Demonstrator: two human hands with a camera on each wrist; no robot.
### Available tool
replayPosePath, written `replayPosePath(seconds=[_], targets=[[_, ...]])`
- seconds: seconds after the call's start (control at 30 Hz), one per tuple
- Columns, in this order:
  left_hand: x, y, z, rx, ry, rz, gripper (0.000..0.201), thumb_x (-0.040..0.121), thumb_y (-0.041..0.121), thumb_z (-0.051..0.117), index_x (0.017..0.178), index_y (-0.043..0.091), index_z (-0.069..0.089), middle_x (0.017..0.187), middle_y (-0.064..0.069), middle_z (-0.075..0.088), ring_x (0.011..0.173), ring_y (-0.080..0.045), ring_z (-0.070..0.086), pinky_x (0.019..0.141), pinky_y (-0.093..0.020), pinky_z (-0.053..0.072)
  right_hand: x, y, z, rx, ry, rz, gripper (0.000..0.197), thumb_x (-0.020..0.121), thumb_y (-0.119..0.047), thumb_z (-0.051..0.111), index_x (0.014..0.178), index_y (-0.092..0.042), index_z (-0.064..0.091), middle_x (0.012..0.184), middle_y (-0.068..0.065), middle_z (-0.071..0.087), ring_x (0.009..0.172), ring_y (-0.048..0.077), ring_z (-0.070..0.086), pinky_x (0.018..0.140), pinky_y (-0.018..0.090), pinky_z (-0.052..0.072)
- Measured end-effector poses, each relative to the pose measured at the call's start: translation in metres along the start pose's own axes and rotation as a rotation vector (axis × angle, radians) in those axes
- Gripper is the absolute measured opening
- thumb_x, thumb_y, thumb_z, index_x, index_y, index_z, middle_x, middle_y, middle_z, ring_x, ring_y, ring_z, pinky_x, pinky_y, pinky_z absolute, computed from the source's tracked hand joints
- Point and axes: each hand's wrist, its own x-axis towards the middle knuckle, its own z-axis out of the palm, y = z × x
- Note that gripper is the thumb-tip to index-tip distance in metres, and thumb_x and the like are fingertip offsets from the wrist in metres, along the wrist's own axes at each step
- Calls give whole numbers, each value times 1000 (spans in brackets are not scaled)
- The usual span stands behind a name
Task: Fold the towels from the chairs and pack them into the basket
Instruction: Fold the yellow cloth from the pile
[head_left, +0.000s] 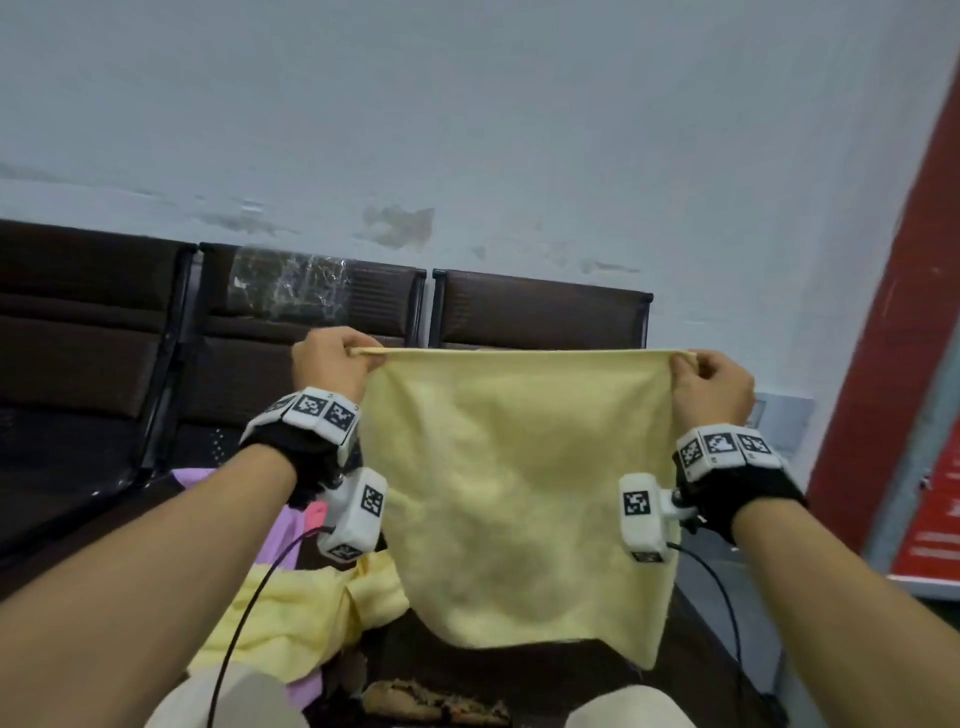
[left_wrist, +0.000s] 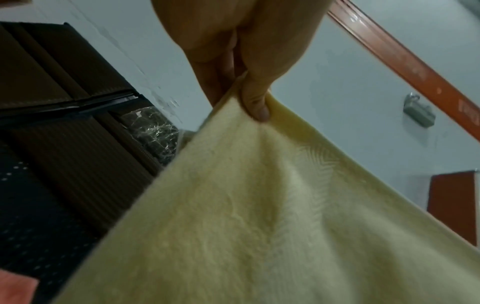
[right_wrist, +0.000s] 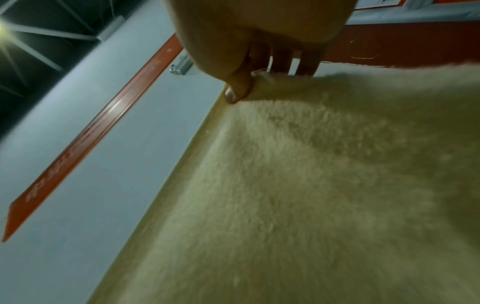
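A pale yellow towel (head_left: 519, 493) hangs spread out in the air in front of me, its top edge pulled straight. My left hand (head_left: 337, 364) pinches the top left corner, thumb pressed on the cloth (left_wrist: 257, 107). My right hand (head_left: 711, 379) pinches the top right corner, thumb on the hem (right_wrist: 236, 92). The towel (left_wrist: 259, 216) fills most of the left wrist view, and the towel (right_wrist: 298, 185) also fills the right wrist view. Below, a second yellow towel (head_left: 301, 613) and a purple towel (head_left: 291, 530) lie crumpled on a seat. No basket is in view.
A row of dark brown chairs (head_left: 540, 312) stands against a pale blue wall (head_left: 467, 130). A red panel (head_left: 904, 312) rises at the right. A woven brown object (head_left: 431, 701) lies near my knees at the bottom.
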Motion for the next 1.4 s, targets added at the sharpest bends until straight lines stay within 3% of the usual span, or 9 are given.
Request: replayPosePath(seconds=[0.3, 0.53, 0.8, 0.9, 0.97, 1.03, 1.2, 1.3, 1.4], targets=[[-19, -84, 53, 90, -345, -83, 11, 86, 17, 60, 86, 18, 71, 87, -4, 68, 85, -20, 58, 74, -23, 38, -22, 83, 35, -84, -143, 228, 26, 83, -23, 69, 104, -8, 73, 101, 15, 71, 97, 27, 62, 80, 24, 39], [-40, -146, 115, 81, -440, -274, 33, 98, 16, 33, 99, 13, 66, 114, -14, 63, 107, -31, 55, 91, -35, 41, -46, 163, 75, -83, -163, 462, 21, 83, -19, 65, 101, -11, 74, 101, 15, 70, 87, 27, 56, 78, 28, 41], [-55, -180, 148, -82, -392, -415, 22, 92, 15, 47, 85, 20, 68, 89, 0, 66, 83, -16, 58, 70, -24, 41, -65, 217, 110, 1, -250, 698, 14, 78, -14, 69, 90, -10, 73, 101, 14, 70, 95, 30, 63, 94, 43, 50], [-60, -166, 154, -363, -389, -600, 13, 91, 16, 56, 89, 16, 69, 71, -1, 63, 60, -13, 57, 48, -17, 43, -71, 205, 120, 191, -335, 739, 12, 77, -10, 65, 85, -11, 74, 76, 9, 68, 70, 25, 63, 71, 38, 54], [-65, -155, 154, -478, -434, -632, 11, 91, 14, 58, 93, 13, 68, 69, -2, 62, 53, -10, 57, 44, -16, 43, -80, 192, 125, 350, -443, 705, 15, 80, -7, 60, 82, -11, 74, 60, 6, 56, 50, 18, 51, 47, 29, 42], [-70, -148, 154, -526, -506, -609, 9, 89, 13, 61, 93, 13, 69, 72, -4, 62, 56, -10, 59, 48, -20, 47, -90, 178, 129, 423, -594, 625, 20, 83, -4, 55, 83, -9, 75, 56, 3, 51, 45, 13, 47, 39, 23, 36], [-81, -149, 149, -471, -631, -586, 14, 85, 13, 66, 98, 7, 69, 88, -13, 66, 79, -22, 63, 76, -36, 54, -111, 159, 133, 453, -1197, 545, 18, 84, 2, 64, 102, 2, 68, 90, 16, 72, 83, 25, 70, 74, 28, 58], [-85, -150, 146, -462, -667, -623, 21, 88, 13, 63, 105, 2, 66, 93, -14, 66, 83, -23, 63, 82, -37, 54, -128, 158, 137, 9, -1441, 132, 17, 83, 2, 67, 99, -4, 68, 85, 6, 75, 83, 15, 72, 78, 25, 57], [-88, -147, 145, -489, -740, -705, 19, 93, 8, 55, 107, 1, 64, 88, -14, 65, 72, -20, 63, 66, -28, 56, -135, 152, 139, -173, -1331, -211, 6, 83, -11, 69, 85, -16, 72, 74, -9, 68, 69, 1, 64, 65, 15, 47]])
